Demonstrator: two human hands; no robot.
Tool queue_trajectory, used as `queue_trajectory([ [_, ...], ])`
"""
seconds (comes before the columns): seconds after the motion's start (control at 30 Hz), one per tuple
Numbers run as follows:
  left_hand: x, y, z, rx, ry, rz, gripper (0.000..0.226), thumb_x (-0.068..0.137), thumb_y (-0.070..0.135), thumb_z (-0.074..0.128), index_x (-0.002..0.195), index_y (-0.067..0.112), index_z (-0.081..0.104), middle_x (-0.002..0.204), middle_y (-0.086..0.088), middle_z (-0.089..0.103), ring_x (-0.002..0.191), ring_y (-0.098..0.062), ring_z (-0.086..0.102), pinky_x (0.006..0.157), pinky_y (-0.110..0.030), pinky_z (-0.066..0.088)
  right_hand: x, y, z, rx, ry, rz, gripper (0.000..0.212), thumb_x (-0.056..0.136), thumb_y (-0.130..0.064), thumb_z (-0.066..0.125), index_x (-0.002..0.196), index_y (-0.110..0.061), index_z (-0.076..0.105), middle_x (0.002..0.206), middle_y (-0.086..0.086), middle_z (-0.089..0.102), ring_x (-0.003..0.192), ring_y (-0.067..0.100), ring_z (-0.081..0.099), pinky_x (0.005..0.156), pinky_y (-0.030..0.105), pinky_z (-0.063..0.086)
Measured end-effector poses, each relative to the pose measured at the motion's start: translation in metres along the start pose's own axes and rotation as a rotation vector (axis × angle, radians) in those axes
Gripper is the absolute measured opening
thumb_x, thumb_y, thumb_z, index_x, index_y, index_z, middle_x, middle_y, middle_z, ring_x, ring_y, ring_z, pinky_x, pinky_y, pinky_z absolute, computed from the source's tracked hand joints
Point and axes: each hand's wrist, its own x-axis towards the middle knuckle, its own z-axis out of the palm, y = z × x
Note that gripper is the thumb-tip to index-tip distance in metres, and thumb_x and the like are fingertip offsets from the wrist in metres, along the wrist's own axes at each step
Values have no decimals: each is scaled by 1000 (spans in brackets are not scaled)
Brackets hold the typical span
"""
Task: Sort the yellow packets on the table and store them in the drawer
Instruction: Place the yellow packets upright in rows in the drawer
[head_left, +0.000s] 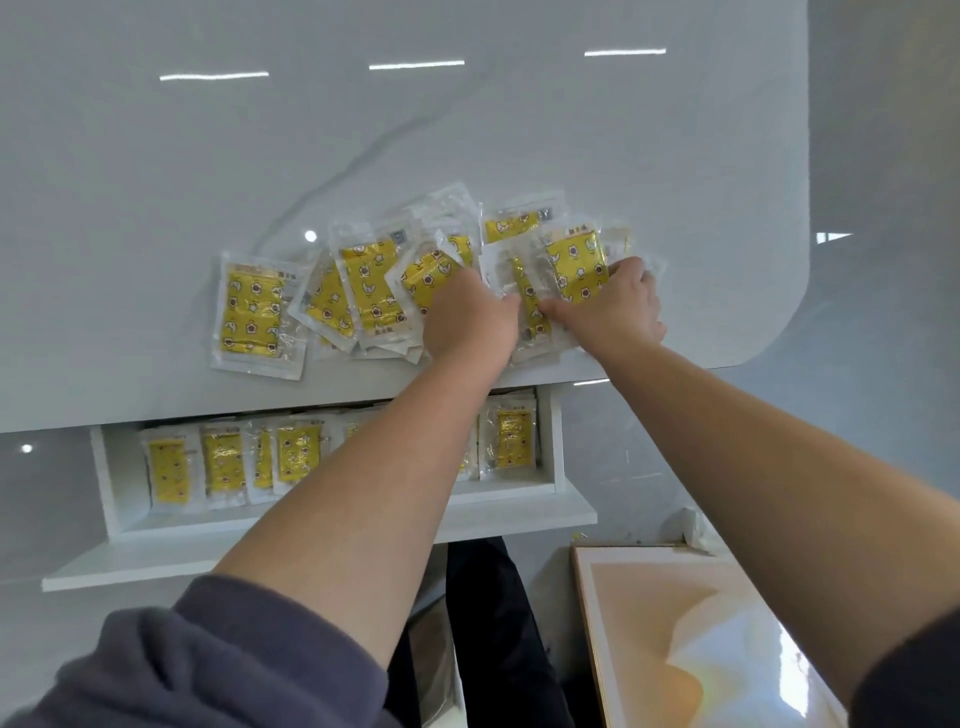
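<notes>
Right hand (613, 306) curls thumb and fingers round one yellow patterned packet in clear plastic (574, 265) on the heap of such packets (363, 291) near the glossy white table's (467, 130) front edge — left hand (470, 322) digs in beside it, grip unclear. A row of packets (223, 462) stands in the open white drawer (311, 535) below.

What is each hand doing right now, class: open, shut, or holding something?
Left hand: on the packet pile, fingers hidden; cannot tell.
Right hand: fingers curled round a yellow packet.

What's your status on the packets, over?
Left hand on packets, grip unclear. Right hand grips one. Drawer open, partly filled. Nothing blocking.
</notes>
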Motion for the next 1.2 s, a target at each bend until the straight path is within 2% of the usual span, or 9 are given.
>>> queue_trajectory([
  [0.1, 1, 6, 7, -14, 13, -13, 32, 85, 39, 64, 105, 13, 61, 92, 0, 65, 82, -22, 64, 53, -28, 39, -3, 3, 0, 76, -26, -17, 78, 70, -49, 79, 127, -16, 37, 117, -2, 50, 113, 22, 52, 99, 43, 38],
  [0.17, 3, 9, 7, -59, -25, -26, 26, 87, 35, 63, 96, 10, 61, 83, 0, 64, 76, -20, 62, 53, -27, 39, -4, 6, 2, 136, -57, -23, 76, 69, -47, 80, 124, -17, 38, 104, -5, 51, 103, 21, 56, 96, 43, 44],
  [0.33, 2, 8, 5, -198, -71, 3, 17, 86, 27, 63, 88, 12, 56, 80, 0, 57, 71, -18, 54, 54, -26, 36, -5, 9, -3, 225, -133, -80, 62, 71, -45, 82, 109, -20, 40, 84, -13, 48, 85, 14, 55, 68, 27, 42],
  [0.43, -4, 5, 1, -304, -108, 42, 18, 90, 25, 56, 101, 11, 54, 89, 1, 54, 70, -14, 49, 55, -24, 34, -12, 11, -7, 302, -178, -113, 61, 71, -47, 81, 110, -18, 44, 88, -10, 53, 80, 8, 56, 65, 22, 44],
  [0.53, -14, -5, -10, -442, -138, 48, 27, 94, 25, 55, 118, 15, 48, 96, 8, 53, 76, -5, 52, 58, -19, 38, -18, 15, -6, 454, -245, -114, 46, 73, -43, 81, 102, -17, 57, 94, -2, 68, 87, 17, 68, 81, 35, 57],
  [0.67, -22, -40, -27, -547, -89, 34, 12, 92, 20, 58, 103, 17, 61, 98, -6, 69, 91, -24, 66, 81, -41, 54, -31, 11, 0, 502, -270, -169, 31, 79, -38, 78, 97, -17, 64, 92, 1, 72, 84, 18, 69, 84, 41, 57],
  [0.83, -18, -73, -44, -633, -71, 17, 9, 93, 20, 59, 89, 28, 62, 96, 0, 71, 92, -19, 68, 86, -44, 55, -44, -5, 9, 475, -284, -202, 23, 83, -32, 75, 100, -19, 66, 94, -3, 72, 91, 16, 68, 86, 38, 54],
  [1.0, -13, -106, -65, -604, 23, -30, 9, 93, 20, 57, 95, 27, 61, 97, 1, 69, 91, -17, 67, 86, -43, 55, -52, -17, 18, 488, -197, -163, 24, 90, -27, 67, 111, -15, 65, 101, 0, 71, 91, 15, 67, 82, 32, 54],
  [1.2, -10, -155, -96, -555, 97, -76, 10, 93, 18, 57, 102, 22, 60, 99, 2, 67, 93, -19, 65, 84, -36, 53, -53, -57, 52, 109, -82, -341, 24, 90, -28, 64, 103, -9, 59, 108, 5, 60, 90, 20, 58, 74, 32, 49],
])
